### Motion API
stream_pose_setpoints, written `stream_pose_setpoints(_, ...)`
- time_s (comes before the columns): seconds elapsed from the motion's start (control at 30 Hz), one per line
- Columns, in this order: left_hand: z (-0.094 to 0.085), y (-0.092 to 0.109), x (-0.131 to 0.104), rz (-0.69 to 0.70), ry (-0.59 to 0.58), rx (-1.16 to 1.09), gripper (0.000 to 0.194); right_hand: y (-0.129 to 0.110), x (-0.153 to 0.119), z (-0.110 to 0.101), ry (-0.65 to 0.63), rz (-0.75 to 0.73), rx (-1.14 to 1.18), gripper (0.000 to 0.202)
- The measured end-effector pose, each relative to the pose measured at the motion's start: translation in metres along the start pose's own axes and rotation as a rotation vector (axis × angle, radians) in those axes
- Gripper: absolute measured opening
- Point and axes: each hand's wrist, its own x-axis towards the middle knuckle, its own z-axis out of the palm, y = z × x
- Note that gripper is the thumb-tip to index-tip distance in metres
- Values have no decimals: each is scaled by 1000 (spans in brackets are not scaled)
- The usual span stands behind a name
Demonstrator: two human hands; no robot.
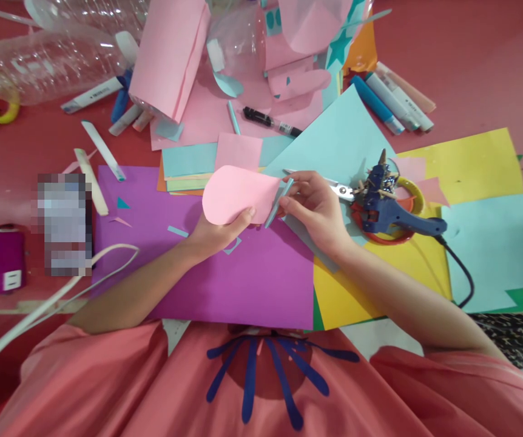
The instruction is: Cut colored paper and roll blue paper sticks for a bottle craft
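A pink paper piece (238, 193) with a rounded left end is held by my left hand (222, 233), its thumb on top near the lower edge. My right hand (313, 209) pinches a narrow light blue paper strip (280, 203) between thumb and fingers, at the right end of the pink piece. Whether strip and pink paper touch is hard to tell. Below both hands lies a purple sheet (243, 285). Scissors (344, 192) lie just right of my right hand, partly under a blue glue gun (391, 215).
Plastic bottles (47, 67) and a pink paper-wrapped bottle (170, 54) lie at the back. Markers (391, 100) rest at the back right, a black pen (266, 118) at the centre. Yellow sheets (475, 161) lie right; a white cable (47, 306) and a phone (65, 224) are left.
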Motion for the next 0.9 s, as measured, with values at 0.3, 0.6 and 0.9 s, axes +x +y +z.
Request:
stream_pose_setpoints(0.3,0,2,-1,34,-26,74,57,1,-1,3,17,9,69,40)
stream_pose_setpoints(0.6,1,4,0,53,-26,101,63,3,-2,4,30,-1,63,34)
stream_pose_setpoints(0.9,-1,3,-2,22,-21,58,55,-1,-1,4,17,76,57,44)
